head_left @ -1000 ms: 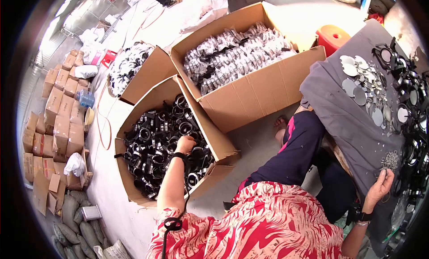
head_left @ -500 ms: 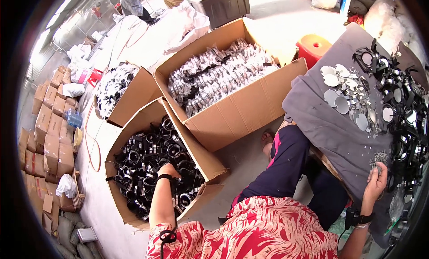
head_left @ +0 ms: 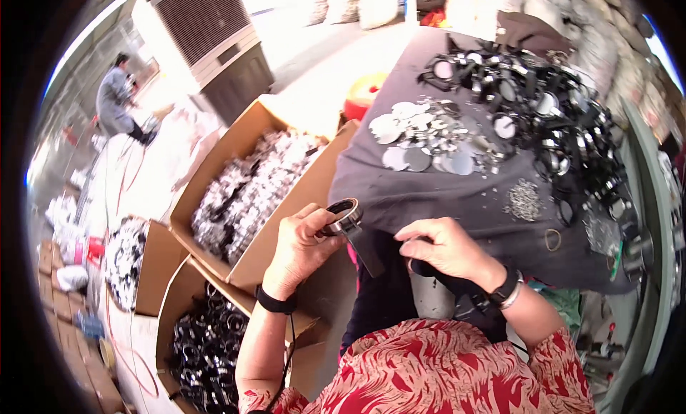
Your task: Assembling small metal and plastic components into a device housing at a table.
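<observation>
My left hand [head_left: 299, 246] is closed on a round, open watch case [head_left: 349, 212] with a black strap hanging from it. The case is held up over my lap, in front of the table's edge. My right hand [head_left: 454, 248] is just right of it, not touching, its thumb and fingertips drawn close together. Anything between them is too small to make out. On the grey cloth [head_left: 457, 192] lie a small heap of tiny metal parts [head_left: 525, 201], silver discs and flat pieces [head_left: 418, 132], and a large pile of black-strapped cases [head_left: 547, 114].
An open carton [head_left: 204, 342] of similar black cases stands at my lower left. Behind it are a larger carton [head_left: 304, 203] of clear-wrapped pieces and a smaller one [head_left: 156, 271]. A red stool [head_left: 362, 92] stands beyond the table. Far left, a person [head_left: 114, 103] bends by a cooler [head_left: 207, 35].
My left hand has come up out of the carton with a watch case. My right hand has left the tiny metal parts and moved left toward it. The view has swung right.
</observation>
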`<state>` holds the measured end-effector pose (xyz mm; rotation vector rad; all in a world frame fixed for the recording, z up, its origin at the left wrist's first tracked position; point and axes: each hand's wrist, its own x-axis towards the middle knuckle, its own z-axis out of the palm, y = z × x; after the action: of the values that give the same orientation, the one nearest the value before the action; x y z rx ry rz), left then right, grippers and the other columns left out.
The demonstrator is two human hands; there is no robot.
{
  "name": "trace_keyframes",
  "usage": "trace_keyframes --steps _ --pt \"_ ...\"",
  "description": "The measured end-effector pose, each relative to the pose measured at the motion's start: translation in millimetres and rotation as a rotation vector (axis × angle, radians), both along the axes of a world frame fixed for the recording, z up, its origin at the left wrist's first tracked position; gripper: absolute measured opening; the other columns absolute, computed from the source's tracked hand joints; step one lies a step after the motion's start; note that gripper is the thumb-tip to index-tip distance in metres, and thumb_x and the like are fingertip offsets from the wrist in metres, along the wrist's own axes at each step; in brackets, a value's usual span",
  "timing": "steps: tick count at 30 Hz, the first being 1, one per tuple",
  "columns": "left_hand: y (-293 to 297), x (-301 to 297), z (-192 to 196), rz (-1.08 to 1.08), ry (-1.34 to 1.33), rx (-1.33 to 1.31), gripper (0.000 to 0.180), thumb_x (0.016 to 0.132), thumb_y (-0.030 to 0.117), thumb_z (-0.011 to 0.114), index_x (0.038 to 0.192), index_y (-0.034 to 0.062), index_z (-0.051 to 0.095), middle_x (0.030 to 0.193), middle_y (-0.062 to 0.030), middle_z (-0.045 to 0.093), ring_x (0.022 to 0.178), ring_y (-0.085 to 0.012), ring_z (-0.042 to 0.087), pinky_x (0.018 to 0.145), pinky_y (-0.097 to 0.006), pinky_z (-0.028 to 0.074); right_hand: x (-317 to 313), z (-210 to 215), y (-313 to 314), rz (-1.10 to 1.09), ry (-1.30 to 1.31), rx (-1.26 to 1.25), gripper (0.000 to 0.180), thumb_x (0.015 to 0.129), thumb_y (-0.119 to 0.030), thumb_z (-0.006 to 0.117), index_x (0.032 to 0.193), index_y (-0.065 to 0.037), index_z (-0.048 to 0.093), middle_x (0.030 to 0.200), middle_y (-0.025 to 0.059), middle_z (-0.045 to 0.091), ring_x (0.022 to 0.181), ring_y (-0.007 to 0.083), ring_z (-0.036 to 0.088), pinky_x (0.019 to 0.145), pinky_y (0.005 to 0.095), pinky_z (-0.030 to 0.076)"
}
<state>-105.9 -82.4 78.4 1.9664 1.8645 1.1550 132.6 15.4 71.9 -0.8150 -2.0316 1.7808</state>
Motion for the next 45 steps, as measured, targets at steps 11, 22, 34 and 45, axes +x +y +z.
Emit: trace_keyframes --steps 11,22,34,45 --pt "87.7 116.1 -38.7 -0.223 -1.081 -0.234 0.051 0.08 0.002 0.065 0.127 0.0034 0.047 0.094 -0.0071 0.06 0.071 -0.0093 0.06 0.059 -0.022 0.05 52.9 -33.4 28.3 -0.351 0.024 0.387 0.012 0.083 -0.006 0.064 0.077 0.0 0.056 0.064 -0.0004 0.051 0.063 0.0049 0.046 0.056 0.0256 0.042" --pt "119.5 127.5 -73.8 -0.277 -0.968 -0.187 0.047 0.083 0.001 0.063 0.127 0.0043 0.049 0.082 0.0001 0.06 0.064 -0.0031 0.051 0.051 -0.018 0.041 63.9 -23.8 113.7 -0.528 -0.54 1.02 0.016 0.082 -0.01 0.057 0.094 0.001 0.061 0.085 0.0194 0.063 0.078 0.0355 0.063 0.068 0.0424 0.05" --pt "116.2 128.1 -72.9 -0.287 -1.021 -0.177 0.045 0.082 -0.001 0.06 0.126 0.0036 0.05 0.075 0.0012 0.057 0.058 -0.0028 0.048 0.049 -0.018 0.039 69.3 -32.5 120.6 -0.314 -0.837 1.002 0.016 0.075 -0.001 0.056 0.09 0.004 0.06 0.097 0.0265 0.055 0.082 0.0369 0.063 0.072 0.0421 0.052" --pt "119.4 129.5 -74.7 -0.288 -0.958 -0.142 0.048 0.083 0.0 0.06 0.128 0.0029 0.047 0.07 0.0019 0.054 0.053 -0.0032 0.046 0.046 -0.018 0.037 73.1 -4.9 81.6 -0.234 -0.7 1.376 0.006 0.08 -0.008 0.054 0.08 -0.002 0.052 0.076 0.0136 0.058 0.066 0.0304 0.063 0.056 0.0406 0.051"
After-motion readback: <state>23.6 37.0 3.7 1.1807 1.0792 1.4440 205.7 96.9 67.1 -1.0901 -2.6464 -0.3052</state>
